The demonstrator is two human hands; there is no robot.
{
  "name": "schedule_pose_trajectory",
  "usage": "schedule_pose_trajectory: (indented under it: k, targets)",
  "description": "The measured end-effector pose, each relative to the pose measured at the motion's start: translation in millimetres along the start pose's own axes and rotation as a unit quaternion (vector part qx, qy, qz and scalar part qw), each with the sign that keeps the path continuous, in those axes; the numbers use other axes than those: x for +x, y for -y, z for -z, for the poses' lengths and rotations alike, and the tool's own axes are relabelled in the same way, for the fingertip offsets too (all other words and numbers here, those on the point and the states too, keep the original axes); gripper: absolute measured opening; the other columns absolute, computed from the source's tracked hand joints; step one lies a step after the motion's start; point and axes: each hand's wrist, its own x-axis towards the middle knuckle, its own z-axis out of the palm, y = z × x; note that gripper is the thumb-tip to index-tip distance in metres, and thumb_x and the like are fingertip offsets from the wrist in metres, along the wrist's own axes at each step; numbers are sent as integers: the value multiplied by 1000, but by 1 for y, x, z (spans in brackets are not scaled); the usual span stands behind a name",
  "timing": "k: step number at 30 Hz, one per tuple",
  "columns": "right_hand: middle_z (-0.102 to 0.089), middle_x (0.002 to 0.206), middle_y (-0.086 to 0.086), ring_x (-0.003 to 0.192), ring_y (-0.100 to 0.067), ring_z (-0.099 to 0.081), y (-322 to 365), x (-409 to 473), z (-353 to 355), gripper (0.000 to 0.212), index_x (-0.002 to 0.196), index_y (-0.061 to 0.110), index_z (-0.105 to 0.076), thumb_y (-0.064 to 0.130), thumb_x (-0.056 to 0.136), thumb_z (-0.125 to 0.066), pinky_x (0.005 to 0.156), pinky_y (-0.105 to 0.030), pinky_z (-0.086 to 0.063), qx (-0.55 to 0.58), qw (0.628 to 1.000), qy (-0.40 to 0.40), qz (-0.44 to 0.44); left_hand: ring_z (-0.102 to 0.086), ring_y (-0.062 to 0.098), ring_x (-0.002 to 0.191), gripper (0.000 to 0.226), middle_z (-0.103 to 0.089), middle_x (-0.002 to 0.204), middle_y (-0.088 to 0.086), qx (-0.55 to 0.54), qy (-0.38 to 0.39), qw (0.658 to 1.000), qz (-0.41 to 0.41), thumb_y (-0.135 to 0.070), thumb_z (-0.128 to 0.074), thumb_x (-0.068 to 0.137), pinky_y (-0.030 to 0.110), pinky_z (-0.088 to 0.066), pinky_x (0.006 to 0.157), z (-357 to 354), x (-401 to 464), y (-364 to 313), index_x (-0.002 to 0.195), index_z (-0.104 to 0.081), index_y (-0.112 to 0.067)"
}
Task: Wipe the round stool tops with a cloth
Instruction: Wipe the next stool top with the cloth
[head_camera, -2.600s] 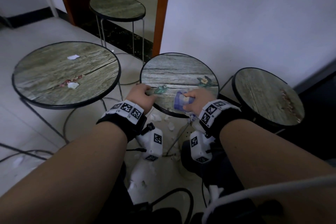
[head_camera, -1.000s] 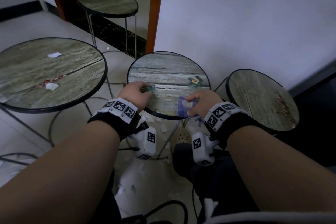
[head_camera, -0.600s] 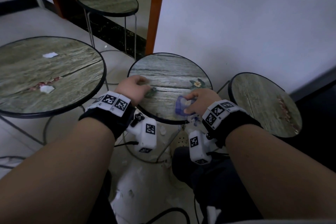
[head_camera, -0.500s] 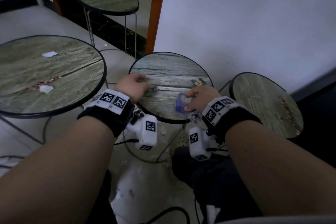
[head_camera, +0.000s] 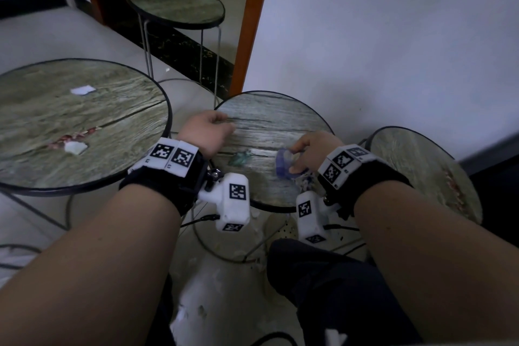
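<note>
you're wiping the middle stool, cloth in your right hand.

your right hand [head_camera: 311, 150] pinches the bluish cloth [head_camera: 284, 166], fingers curled round it, low on the near right part of the middle stool top [head_camera: 269, 123]. most of that top lies ahead and to the left of the cloth, so the next stroke likely runs away from you across the wood grain. your left hand [head_camera: 206, 132] sits at the top's left edge, fingers curled under, seemingly steadying it. the big stool [head_camera: 112, 109] to the left carries white scraps [head_camera: 82, 90]; the right stool [head_camera: 421, 171] shows reddish marks.
</note>
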Motion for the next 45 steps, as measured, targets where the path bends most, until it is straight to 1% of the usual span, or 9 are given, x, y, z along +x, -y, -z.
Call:
schedule_pose_trajectory:
  k: [5, 19, 22, 25, 27, 29, 35, 41, 45]
  targets:
    - [-60, 92, 5, 85, -12, -56, 5, 12, 7, 34, 99, 23, -70, 20, 68, -83, 73, -23, -44, -6, 1000, 14, 11, -52, 16, 117, 40, -57, 130, 3, -7, -5, 1000, 11, -26, -56, 92, 17, -32, 87, 2, 3, -1, 131, -55, -16]
    - [-63, 91, 3, 90, -15, -59, 11, 50, 13, 41, 101, 23, -71, 18, 64, -86, 84, -27, -49, 45, 999, 5, 8, -50, 19, 122, 51, -52, 136, 2, -23, -8, 999, 42, -29, -60, 89, 19, -31, 90, -6, 17, 2, 137, -47, -18]
    - [-63, 95, 2, 92, -14, -58, 11, 55, 16, 44, 107, 21, -70, 16, 66, -84, 85, -25, -48, 53, 998, 7, 15, -51, 21, 121, 53, -53, 136, 3, -32, 14, 998, 45, -31, -59, 89, 25, -35, 102, -2, 24, 0, 138, -47, -16]
    - [-64, 100, 2, 95, -14, -59, 13, 61, 18, 47, 110, 20, -70, 18, 66, -85, 87, -25, -48, 45, 999, 4, 20, -58, 28, 113, 33, -62, 124, 11, -68, 38, 996, 53, -31, -58, 88, 44, -41, 104, 4, 30, 3, 117, -62, -15]
    - [-65, 102, 1, 98, -15, -61, 15, 67, 19, 47, 109, 21, -71, 19, 64, -86, 89, -28, -49, 43, 999, 1, 18, -60, 32, 108, 8, -65, 114, 15, -98, 39, 993, 54, -27, -59, 89, 49, -43, 101, 7, 31, 2, 90, -65, -23]
    - [-64, 96, 3, 92, -13, -59, 17, 70, 21, 46, 109, 21, -71, 19, 65, -85, 82, -23, -47, 48, 999, 5, 18, -59, 33, 108, 9, -66, 112, 15, -114, 33, 992, 46, -26, -60, 88, 50, -42, 101, 7, 32, 2, 79, -62, -27]
    - [-61, 83, 6, 89, -13, -58, 27, 79, 27, 42, 107, 18, -72, 16, 67, -84, 79, -22, -44, 79, 997, 6, 23, -54, 25, 105, 8, -62, 113, 15, -129, 24, 990, 53, -21, -56, 92, 45, -39, 102, 9, 35, 0, 88, -63, -19]
    - [-64, 92, 5, 90, -12, -58, 37, 94, 32, 39, 105, 24, -72, 21, 68, -83, 79, -23, -46, 51, 998, 5, 35, -50, 17, 98, 10, -57, 97, 1, -129, 6, 990, 58, -21, -53, 94, 36, -40, 94, 10, 39, 0, 100, -60, -17]
    - [-64, 93, 4, 89, -13, -59, 40, 103, 33, 34, 97, 29, -69, 20, 67, -84, 78, -22, -45, 76, 997, 0, 33, -51, 18, 95, 17, -56, 79, -8, -129, 2, 989, 65, -23, -55, 93, 34, -41, 95, 11, 43, 0, 76, -58, -20]
